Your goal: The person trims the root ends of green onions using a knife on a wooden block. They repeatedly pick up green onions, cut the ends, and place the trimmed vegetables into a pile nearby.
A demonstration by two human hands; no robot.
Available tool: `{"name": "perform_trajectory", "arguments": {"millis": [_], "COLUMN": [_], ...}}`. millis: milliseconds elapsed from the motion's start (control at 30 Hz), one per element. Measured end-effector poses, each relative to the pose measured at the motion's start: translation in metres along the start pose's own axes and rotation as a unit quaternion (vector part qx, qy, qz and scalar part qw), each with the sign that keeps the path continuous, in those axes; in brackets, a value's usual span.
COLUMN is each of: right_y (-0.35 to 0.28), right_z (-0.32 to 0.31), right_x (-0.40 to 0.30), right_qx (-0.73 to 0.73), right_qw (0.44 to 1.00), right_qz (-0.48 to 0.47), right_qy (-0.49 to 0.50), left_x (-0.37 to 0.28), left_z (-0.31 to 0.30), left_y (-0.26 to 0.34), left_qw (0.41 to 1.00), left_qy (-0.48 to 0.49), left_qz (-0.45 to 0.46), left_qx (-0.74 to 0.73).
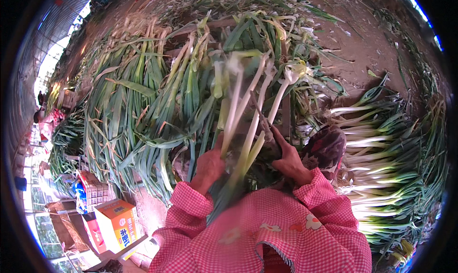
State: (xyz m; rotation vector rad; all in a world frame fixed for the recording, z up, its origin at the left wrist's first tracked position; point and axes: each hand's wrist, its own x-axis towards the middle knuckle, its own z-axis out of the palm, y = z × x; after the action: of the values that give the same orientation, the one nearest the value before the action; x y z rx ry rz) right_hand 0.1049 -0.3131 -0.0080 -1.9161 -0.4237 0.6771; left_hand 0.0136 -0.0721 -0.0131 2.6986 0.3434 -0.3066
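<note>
My left hand (209,165) is closed around the stalks of several long green onions (234,115), whose white ends point away from me. In my right hand (289,158) is a dark, narrow tool (263,121), lying against the white stalks; its exact kind is unclear. The root ends of the held onions look blurred. Beyond and to the left of my hands lies a large heap of untrimmed green onions (121,104) with dry roots and long green leaves. On the right, cleaned green onions (368,140) are laid in a row, white ends towards me.
Onion leaves and peelings (222,1) litter the dirt floor. A camouflage-patterned shoe or knee (325,147) shows beside my right hand. At lower left stand an orange and white cardboard box (116,223) and a woven basket (93,190). A person in pink (50,124) is at the far left.
</note>
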Motion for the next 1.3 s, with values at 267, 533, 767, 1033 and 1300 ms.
{"name": "perform_trajectory", "arguments": {"millis": [267,533,767,1033,1300], "right_y": [0.040,0.032,0.028,0.043,0.051], "right_z": [-0.015,-0.029,-0.034,-0.031,-0.028], "right_x": [0.055,-0.001,-0.039,-0.037,-0.025], "right_qx": [0.062,0.079,0.088,0.048,-0.024], "right_qw": [0.986,0.994,0.992,0.998,0.999], "right_qz": [-0.082,-0.019,0.076,0.029,0.022], "right_qy": [0.128,0.076,0.041,0.038,0.033], "left_x": [0.007,0.052,0.031,0.064,0.057], "left_z": [0.003,0.027,0.032,0.048,0.062], "left_y": [-0.003,0.007,0.079,0.037,0.039], "left_qw": [0.996,0.993,0.994,0.730,0.872], "left_qy": [0.021,0.052,-0.064,-0.319,-0.215], "left_qz": [0.068,0.017,-0.058,-0.080,0.093], "left_qx": [0.055,-0.106,-0.066,-0.599,-0.431]}}
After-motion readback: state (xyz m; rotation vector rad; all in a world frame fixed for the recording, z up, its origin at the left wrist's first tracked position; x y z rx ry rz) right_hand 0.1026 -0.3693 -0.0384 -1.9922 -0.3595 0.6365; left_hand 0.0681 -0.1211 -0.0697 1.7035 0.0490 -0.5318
